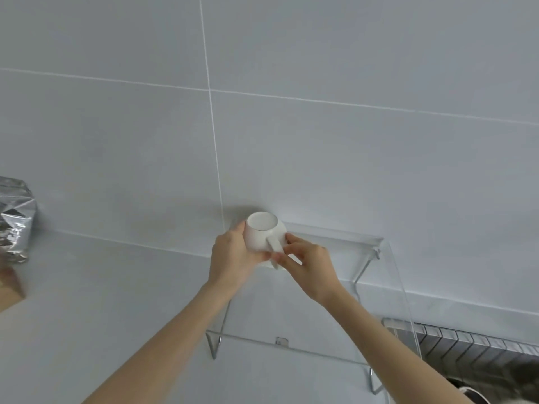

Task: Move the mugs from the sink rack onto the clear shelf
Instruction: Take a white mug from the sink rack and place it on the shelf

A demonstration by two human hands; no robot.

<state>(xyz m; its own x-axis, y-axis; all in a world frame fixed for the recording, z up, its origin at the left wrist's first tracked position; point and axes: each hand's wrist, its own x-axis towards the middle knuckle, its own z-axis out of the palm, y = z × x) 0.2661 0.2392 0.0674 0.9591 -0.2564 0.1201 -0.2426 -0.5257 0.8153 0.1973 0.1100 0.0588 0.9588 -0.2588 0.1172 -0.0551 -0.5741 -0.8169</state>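
At the centre of the frame we hold a white mug (264, 236) with both hands over the back left corner of the clear shelf (344, 246). Our left hand (233, 256) wraps its body; our right hand (306, 262) pinches the handle. The sink rack (466, 346) sits at lower right, a foil bag (14, 218) at far left.

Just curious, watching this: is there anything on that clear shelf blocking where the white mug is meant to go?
Nothing visible. Both hands, left and right, hold the white mug at the far left corner of the clear shelf, whose top looks bare. The silver bag sits well off to the left.
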